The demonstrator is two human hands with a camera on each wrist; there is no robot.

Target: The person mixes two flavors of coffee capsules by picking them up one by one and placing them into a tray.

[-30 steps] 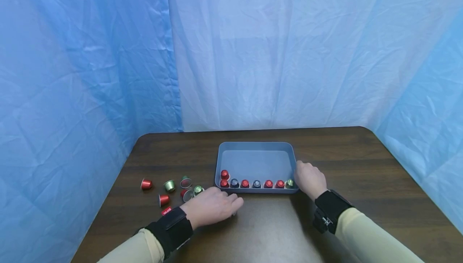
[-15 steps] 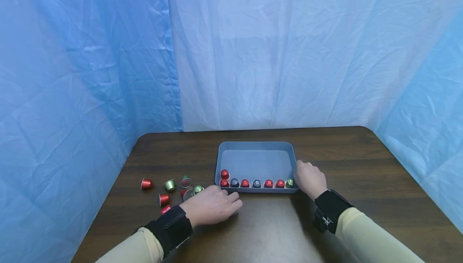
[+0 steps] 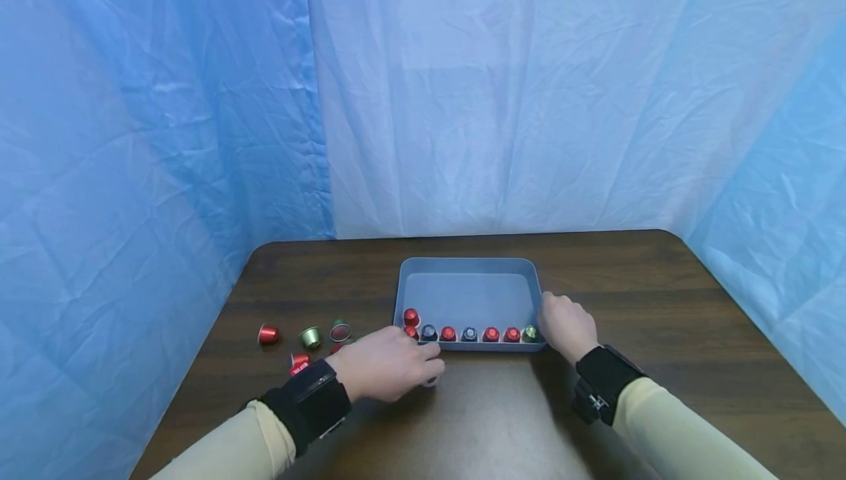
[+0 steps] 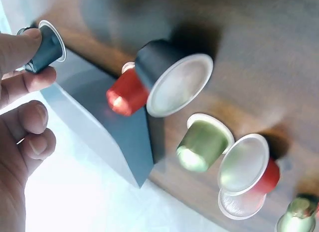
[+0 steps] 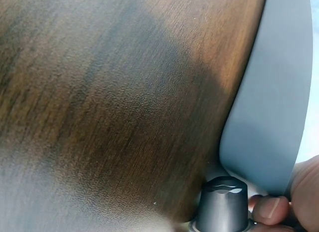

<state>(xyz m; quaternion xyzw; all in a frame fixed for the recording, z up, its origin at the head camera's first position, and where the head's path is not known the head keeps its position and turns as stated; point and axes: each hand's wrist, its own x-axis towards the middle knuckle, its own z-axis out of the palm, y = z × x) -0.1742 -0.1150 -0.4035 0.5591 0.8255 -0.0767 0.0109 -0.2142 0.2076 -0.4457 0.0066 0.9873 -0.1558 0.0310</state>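
Observation:
My left hand [image 3: 390, 364] is in front of the tray's near left corner. In the left wrist view its thumb and fingers pinch a dark coffee capsule [image 4: 45, 48]. Below that hand, another dark capsule [image 4: 174, 82] overlaps a red capsule [image 4: 127, 95] in the view. My right hand [image 3: 568, 327] is curled at the right end of the grey-blue tray [image 3: 471, 266]. In the right wrist view a black capsule [image 5: 222, 207] appears among its fingertips [image 5: 271, 209], outside the tray corner; the grip is partly hidden. Red, dark and green capsules line the tray's near side.
Loose capsules lie left of the tray: a red one [image 3: 267, 335], a green one [image 3: 310, 337], another red one [image 3: 299, 360] and several more, partly covered by the left hand. A dark wooden table [image 3: 634, 267] carries everything. Blue curtains [image 3: 489, 98] surround it.
My left hand has shifted slightly away from me, toward the tray's near left corner, covering more of the loose capsules. My right hand and the tray have stayed almost still.

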